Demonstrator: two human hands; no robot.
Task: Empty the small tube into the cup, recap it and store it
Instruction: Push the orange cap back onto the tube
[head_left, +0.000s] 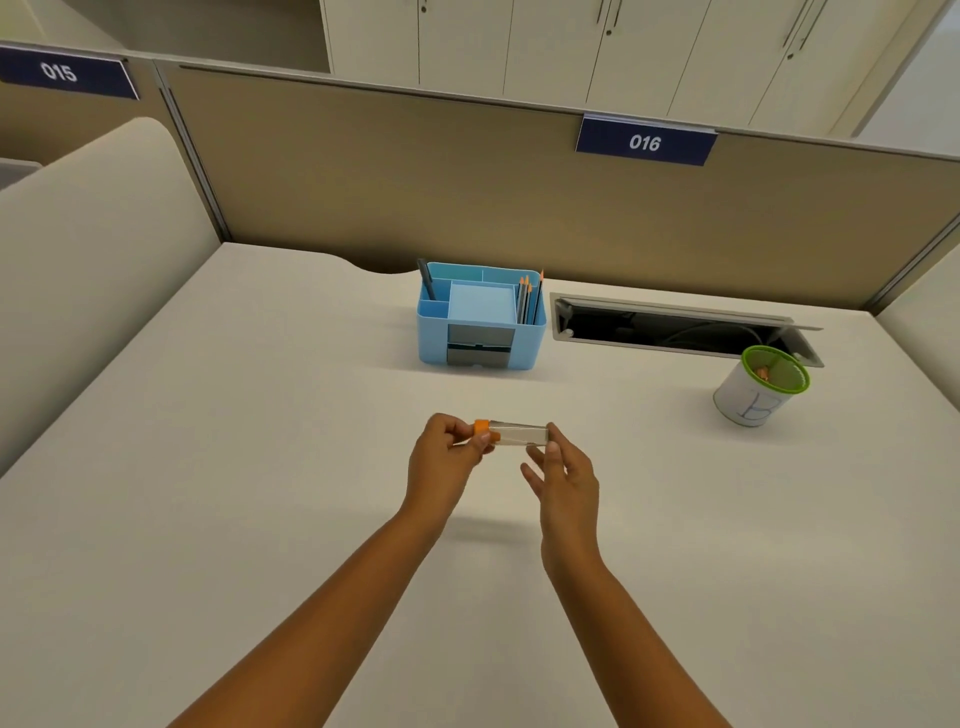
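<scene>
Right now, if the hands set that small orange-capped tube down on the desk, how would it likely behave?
The tube looks like a clear, rigid cylinder, so it would probably roll on the flat desk. It seems light: the left hand and right hand hold it by fingertips alone. Its smooth wall may be slippery.

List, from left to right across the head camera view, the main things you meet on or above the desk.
Left hand → orange cap → small clear tube → right hand → green-rimmed white cup. The blue desk organiser is left out: it sits farther back and spans the same stretch as the hands and tube.
</scene>
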